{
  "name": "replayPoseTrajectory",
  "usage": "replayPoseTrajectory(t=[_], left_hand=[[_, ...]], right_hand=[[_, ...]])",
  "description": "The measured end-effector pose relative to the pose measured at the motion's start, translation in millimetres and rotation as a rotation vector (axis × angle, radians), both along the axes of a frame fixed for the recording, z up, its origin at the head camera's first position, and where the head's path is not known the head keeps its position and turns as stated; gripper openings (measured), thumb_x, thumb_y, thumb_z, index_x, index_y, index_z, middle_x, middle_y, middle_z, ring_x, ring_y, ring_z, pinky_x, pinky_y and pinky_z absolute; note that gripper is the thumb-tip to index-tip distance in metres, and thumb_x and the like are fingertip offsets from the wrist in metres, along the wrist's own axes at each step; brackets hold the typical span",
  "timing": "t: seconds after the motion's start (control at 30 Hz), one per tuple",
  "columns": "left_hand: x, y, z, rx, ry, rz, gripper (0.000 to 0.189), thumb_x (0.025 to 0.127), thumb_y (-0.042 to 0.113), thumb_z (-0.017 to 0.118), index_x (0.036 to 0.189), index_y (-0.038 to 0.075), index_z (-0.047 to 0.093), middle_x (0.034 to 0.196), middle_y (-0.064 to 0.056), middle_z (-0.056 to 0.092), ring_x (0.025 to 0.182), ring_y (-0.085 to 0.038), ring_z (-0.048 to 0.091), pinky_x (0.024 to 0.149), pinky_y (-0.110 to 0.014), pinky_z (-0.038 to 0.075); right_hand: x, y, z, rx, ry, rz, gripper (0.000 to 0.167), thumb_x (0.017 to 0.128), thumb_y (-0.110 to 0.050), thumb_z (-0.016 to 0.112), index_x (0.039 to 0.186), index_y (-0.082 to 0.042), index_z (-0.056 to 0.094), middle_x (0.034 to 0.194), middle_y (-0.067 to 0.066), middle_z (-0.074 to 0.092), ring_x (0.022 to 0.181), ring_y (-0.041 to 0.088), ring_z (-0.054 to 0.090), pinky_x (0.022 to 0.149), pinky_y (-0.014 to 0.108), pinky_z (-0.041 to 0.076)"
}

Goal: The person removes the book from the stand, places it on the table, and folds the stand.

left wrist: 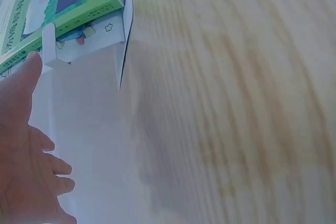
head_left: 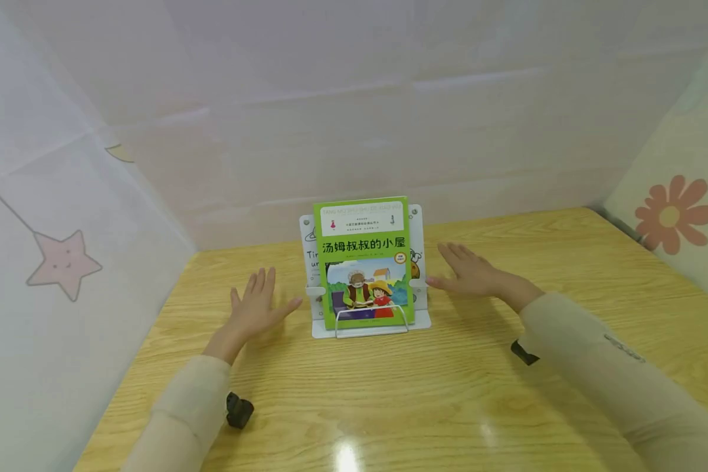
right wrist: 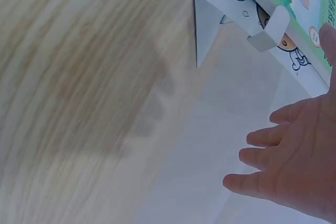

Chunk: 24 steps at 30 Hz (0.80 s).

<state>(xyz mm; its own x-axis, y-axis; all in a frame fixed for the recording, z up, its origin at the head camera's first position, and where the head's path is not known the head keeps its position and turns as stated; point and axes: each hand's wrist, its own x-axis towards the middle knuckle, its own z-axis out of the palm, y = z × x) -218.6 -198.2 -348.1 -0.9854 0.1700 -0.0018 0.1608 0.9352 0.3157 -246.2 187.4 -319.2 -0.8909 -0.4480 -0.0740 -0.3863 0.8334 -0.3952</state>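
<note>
A green picture book (head_left: pixel 366 246) with a cartoon cover leans upright on a white book stand (head_left: pixel 421 262). A wire bar (head_left: pixel 372 335) crosses the book's lower front, and small white side clips (head_left: pixel 315 290) sit at both edges. My left hand (head_left: pixel 256 308) is spread to the left of the stand, its thumb pointing at the left clip. On the other side, my right hand (head_left: pixel 469 272) is spread too, thumb tip close by the right clip (right wrist: pixel 270 29). Both palms face the stand, and neither hand holds anything.
The stand rests on a wood-grain table (head_left: pixel 307 400). Behind it hangs a pale cloth backdrop (head_left: pixel 366 131), with a pink star (head_left: pixel 65 264) on the left side and a red flower (head_left: pixel 675 215) on the right. Black wrist devices (head_left: pixel 238 411) show under both sleeves.
</note>
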Motion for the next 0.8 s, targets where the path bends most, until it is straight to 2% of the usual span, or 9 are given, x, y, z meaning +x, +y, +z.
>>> replayPoseTrajectory(t=[0.1,0.23,0.4,0.47,0.63,0.8], left_hand=[[-3.5,3.9,1.9,0.060,0.017,0.002,0.090,0.080,0.063,0.034,0.137,0.002,0.002,0.140,-0.021,0.001,0.126,-0.035,-0.001,0.092,-0.059,-0.010],[-7.6,11.0,4.5,0.152,0.067,-0.004,0.080,0.085,0.053,0.037,0.137,0.001,0.006,0.139,-0.021,0.008,0.125,-0.035,0.008,0.096,-0.057,0.003],[-10.5,19.7,7.0,0.303,0.074,-0.001,0.073,0.088,0.045,0.041,0.137,0.000,0.009,0.139,-0.020,0.014,0.125,-0.034,0.015,0.099,-0.046,0.015],[-11.3,22.7,7.4,0.366,0.071,0.012,0.072,0.088,0.043,0.042,0.137,0.000,0.011,0.137,-0.020,0.019,0.122,-0.035,0.021,0.098,-0.045,0.020],[-16.3,30.0,4.9,0.568,0.078,0.070,0.062,0.088,0.032,0.047,0.135,0.002,0.020,0.128,-0.023,0.036,0.112,-0.035,0.039,0.089,-0.043,0.036],[-21.7,39.2,-0.2,0.765,0.089,0.135,0.048,0.087,0.018,0.051,0.129,0.000,0.034,0.116,-0.021,0.049,0.103,-0.032,0.048,0.085,-0.037,0.041]], right_hand=[[-3.6,-3,3.4,-0.033,-0.001,0.028,0.083,0.085,-0.051,0.040,0.133,0.010,0.009,0.136,0.030,0.009,0.122,0.044,0.003,0.095,0.057,0.008],[-8.7,-10,7.4,-0.132,0.004,0.047,0.079,0.086,-0.047,0.042,0.134,0.008,0.011,0.136,0.027,0.014,0.123,0.040,0.011,0.098,0.051,0.013],[-13.3,-17,7.8,-0.213,-0.008,-0.030,0.073,0.086,-0.049,0.041,0.137,-0.004,0.016,0.136,0.022,0.022,0.122,0.038,0.021,0.093,0.054,0.023],[-14.8,-19,6.5,-0.257,0.000,-0.053,0.069,0.086,-0.047,0.042,0.136,-0.005,0.021,0.134,0.021,0.027,0.119,0.038,0.026,0.090,0.055,0.027],[-18.6,-27,0.8,-0.386,0.034,-0.124,0.057,0.087,-0.037,0.047,0.130,-0.001,0.034,0.122,0.021,0.044,0.109,0.037,0.041,0.086,0.050,0.036],[-18.7,-35,-5.8,-0.504,0.053,-0.236,0.041,0.088,-0.023,0.050,0.118,0.005,0.046,0.107,0.020,0.054,0.097,0.032,0.051,0.079,0.041,0.043]])
